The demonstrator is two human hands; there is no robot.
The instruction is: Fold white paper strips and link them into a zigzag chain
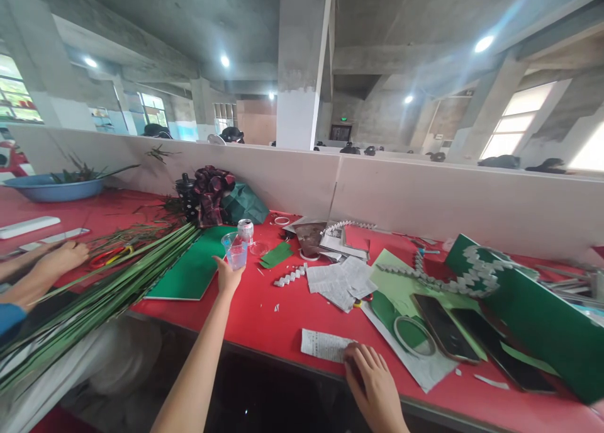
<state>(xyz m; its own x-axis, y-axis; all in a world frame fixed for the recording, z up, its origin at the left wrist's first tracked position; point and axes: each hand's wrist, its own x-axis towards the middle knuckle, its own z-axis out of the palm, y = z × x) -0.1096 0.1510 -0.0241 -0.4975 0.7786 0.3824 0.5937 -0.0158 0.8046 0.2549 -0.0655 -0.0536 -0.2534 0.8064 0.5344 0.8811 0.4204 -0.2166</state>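
Observation:
My left hand (229,278) is closed around a clear plastic cup (236,255) above the red table, close to a drink can (245,231). At the table's front edge my right hand (372,382) rests loosely, fingers bent over the right end of a strip of newspaper (325,345). Its thumb hangs apart from the fingers. Beyond it lie loose newspaper pieces (337,281), a short folded-paper chain (290,275) and a green paper piece (276,255).
At left, another person's hand (66,257) is near long green leaves (141,266) and red-yellow scissors (111,257). A green board (189,269) lies beside them. Phones (446,326), a tape roll (415,335) and a longer paper chain (438,282) sit right. A low partition (401,200) stands behind.

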